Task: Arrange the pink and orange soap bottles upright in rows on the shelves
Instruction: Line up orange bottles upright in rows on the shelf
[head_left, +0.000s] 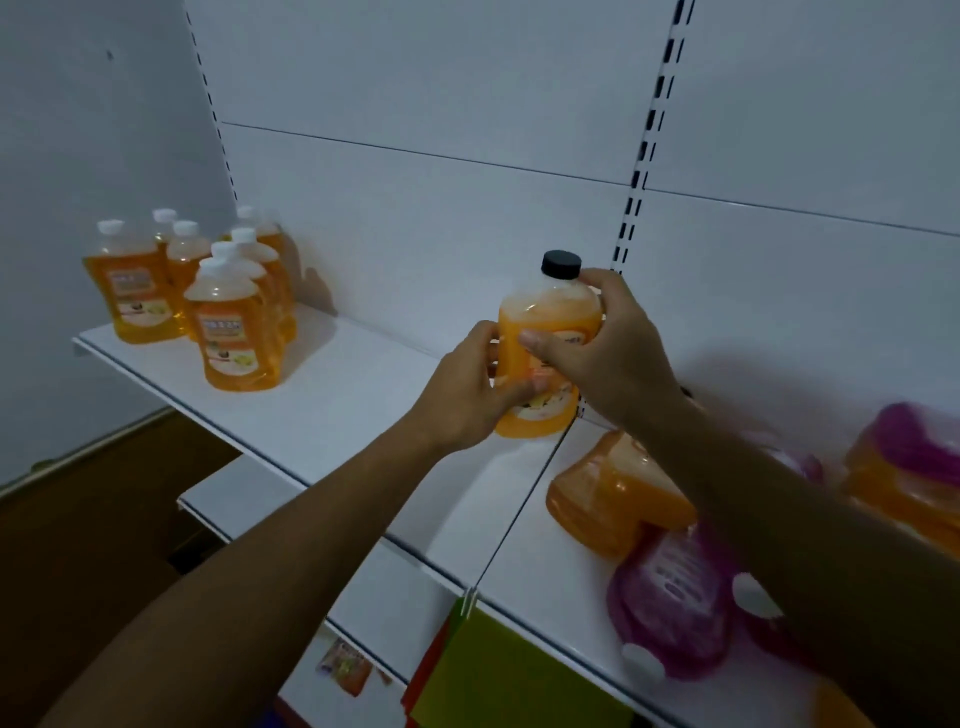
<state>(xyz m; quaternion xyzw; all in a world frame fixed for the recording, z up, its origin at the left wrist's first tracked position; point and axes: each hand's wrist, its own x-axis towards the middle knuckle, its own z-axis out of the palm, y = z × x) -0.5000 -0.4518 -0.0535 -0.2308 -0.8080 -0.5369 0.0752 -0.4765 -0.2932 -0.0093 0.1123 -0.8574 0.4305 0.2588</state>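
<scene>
Both my hands hold an orange soap bottle with a black cap (550, 312) upright just above the white shelf (337, 415), near its right end. My left hand (467, 389) grips its lower body from the left, and my right hand (602, 348) wraps its upper body from the right. Several orange bottles with white caps (228, 327) stand upright in rows at the shelf's far left. On the adjoining shelf to the right, an orange bottle (613, 499) and a pink bottle (670, 608) lie on their sides, partly hidden by my right forearm.
More orange and pink bottles (904, 467) lie piled at the far right, blurred. Slotted uprights (639, 171) run up the white back panel. A lower shelf (363, 613) holds a green and red packet (498, 670). Brown floor lies at the left.
</scene>
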